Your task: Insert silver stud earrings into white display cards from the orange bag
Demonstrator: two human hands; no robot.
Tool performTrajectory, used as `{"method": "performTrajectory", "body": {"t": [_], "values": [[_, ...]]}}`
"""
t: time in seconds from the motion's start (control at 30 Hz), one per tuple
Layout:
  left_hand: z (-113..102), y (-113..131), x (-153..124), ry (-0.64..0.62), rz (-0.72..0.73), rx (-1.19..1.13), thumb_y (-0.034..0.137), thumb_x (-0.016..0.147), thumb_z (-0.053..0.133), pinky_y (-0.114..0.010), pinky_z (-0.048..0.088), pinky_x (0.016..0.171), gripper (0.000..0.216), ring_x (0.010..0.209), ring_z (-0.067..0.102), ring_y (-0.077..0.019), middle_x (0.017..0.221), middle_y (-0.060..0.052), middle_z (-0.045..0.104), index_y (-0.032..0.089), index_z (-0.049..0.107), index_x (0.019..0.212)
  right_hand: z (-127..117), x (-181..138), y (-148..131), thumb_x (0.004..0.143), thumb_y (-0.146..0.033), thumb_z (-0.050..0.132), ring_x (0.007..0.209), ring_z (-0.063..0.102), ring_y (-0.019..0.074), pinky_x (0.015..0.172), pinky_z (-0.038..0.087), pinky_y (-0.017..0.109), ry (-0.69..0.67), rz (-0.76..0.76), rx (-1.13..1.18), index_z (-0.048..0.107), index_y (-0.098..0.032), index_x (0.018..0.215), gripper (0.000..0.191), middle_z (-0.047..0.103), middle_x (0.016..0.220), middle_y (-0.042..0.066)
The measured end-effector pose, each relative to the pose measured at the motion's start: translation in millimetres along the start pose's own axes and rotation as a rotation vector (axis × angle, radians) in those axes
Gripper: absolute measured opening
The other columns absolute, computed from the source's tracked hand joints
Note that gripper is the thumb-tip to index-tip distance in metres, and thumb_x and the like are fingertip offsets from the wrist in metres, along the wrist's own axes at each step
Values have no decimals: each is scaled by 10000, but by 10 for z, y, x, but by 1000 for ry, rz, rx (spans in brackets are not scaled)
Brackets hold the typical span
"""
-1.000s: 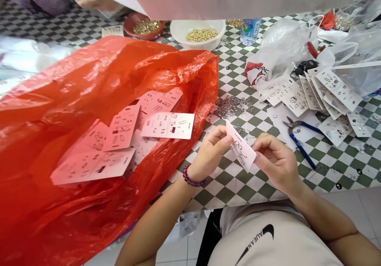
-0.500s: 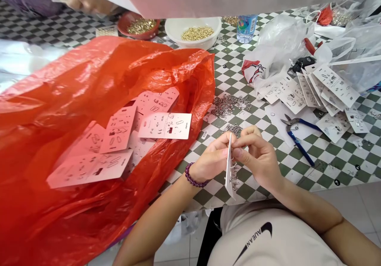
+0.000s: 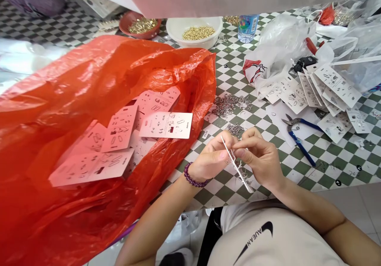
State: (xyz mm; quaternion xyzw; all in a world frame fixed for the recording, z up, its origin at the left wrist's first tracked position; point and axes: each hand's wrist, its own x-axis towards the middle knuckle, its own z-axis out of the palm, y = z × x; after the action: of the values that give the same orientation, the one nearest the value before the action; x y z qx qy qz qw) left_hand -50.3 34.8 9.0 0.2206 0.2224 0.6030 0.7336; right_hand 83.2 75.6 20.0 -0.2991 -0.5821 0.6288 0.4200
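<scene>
Left hand [image 3: 212, 159] grasping a white card [image 3: 238, 166] edge-on above the checkered tablecloth [image 3: 220, 190] | right hand [image 3: 258, 159] pinching it too, fingertips [image 3: 242, 143] by the small metal pieces [image 3: 233, 159] hanging on it | loose metal bits [image 3: 230, 105] just beyond | orange bag [image 3: 89, 99] to the left

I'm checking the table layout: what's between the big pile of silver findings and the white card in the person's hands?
In the head view, a smaller heap of silver findings lies on the green-and-white checked tablecloth, between the larger pile and the card.
</scene>
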Motion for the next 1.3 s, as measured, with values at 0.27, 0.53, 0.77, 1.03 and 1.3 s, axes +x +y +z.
{"method": "performTrajectory", "body": {"t": [0.27, 0.53, 0.77, 1.03, 1.3], "values": [[-48, -14, -21, 11, -13, 78, 347, 622, 791, -237, 379, 533, 394, 576, 460, -114, 623, 23, 480, 185, 432, 627, 52, -39, -3, 806, -349, 731, 686, 468, 115, 571, 416, 248, -43, 53, 168, 746, -373, 860, 61, 507, 761, -7], [-82, -57, -12, -73, 72, 84, 319, 681, 744, -240, 377, 570, 332, 595, 468, -112, 614, 29, 447, 184, 445, 635, 21, -38, -10, 801, -321, 738, 734, 481, 116, 655, 437, 256, -64, 9, 116, 751, -362, 864, 76, 485, 751, -12], [-78, -54, -14, -62, 56, 80, 323, 671, 744, -241, 367, 542, 328, 581, 464, -116, 618, 29, 418, 189, 447, 630, 9, -58, 16, 792, -316, 741, 736, 486, 122, 678, 448, 275, -71, 3, 103, 746, -349, 852, 69, 484, 756, -10], [-54, -47, -23, -16, 27, 106, 404, 624, 793, -248, 368, 572, 434, 586, 446, -116, 597, 35, 398, 180, 423, 593, 8, -59, -3, 811, -337, 718, 699, 487, 117, 650, 458, 274, -65, -8, 93, 735, -310, 829, 37, 494, 752, -9], [-43, -34, -32, -30, 39, 92, 400, 644, 792, -258, 368, 601, 393, 630, 461, -131, 610, 21, 431, 181, 470, 586, 29, -50, -5, 815, -345, 721, 704, 480, 113, 640, 452, 257, -87, -8, 143, 744, -348, 854, 46, 480, 733, -13]]}}
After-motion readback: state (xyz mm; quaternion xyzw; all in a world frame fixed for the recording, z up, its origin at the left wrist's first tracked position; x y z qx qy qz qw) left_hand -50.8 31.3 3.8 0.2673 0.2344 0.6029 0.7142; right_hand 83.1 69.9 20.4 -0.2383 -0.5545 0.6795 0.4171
